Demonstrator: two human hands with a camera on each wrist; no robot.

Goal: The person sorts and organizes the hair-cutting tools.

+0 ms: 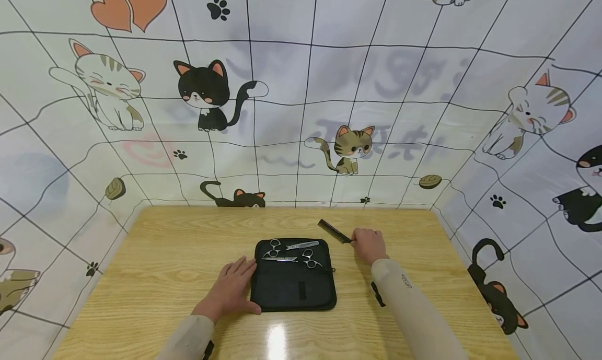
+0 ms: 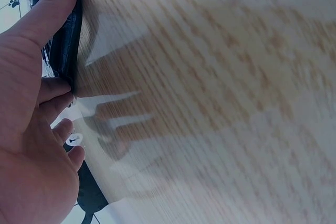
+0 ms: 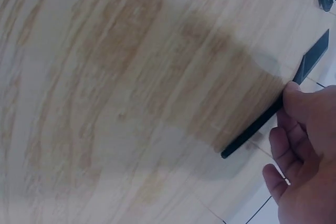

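Observation:
A black case point(image 1: 282, 287) lies spread flat on the wooden table. In its upper half are two pairs of silver scissors, one point(image 1: 301, 245) above the other point(image 1: 279, 258). My left hand point(image 1: 232, 287) rests at the case's left edge with fingers extended, thumb near the lower left corner; the left wrist view shows the hand point(image 2: 42, 103) against the black edge. Right of the case, my right hand point(image 1: 369, 244) pinches a black comb point(image 1: 334, 231) by its handle, teeth pointing up and left. In the right wrist view, thumb and fingers hold the comb's thin handle point(image 3: 252, 129).
The light wooden table point(image 1: 178, 234) is bounded behind and at both sides by white sheets point(image 1: 282, 114) printed with cats and grid lines. A small tab point(image 1: 333, 269) sticks out of the case's right edge.

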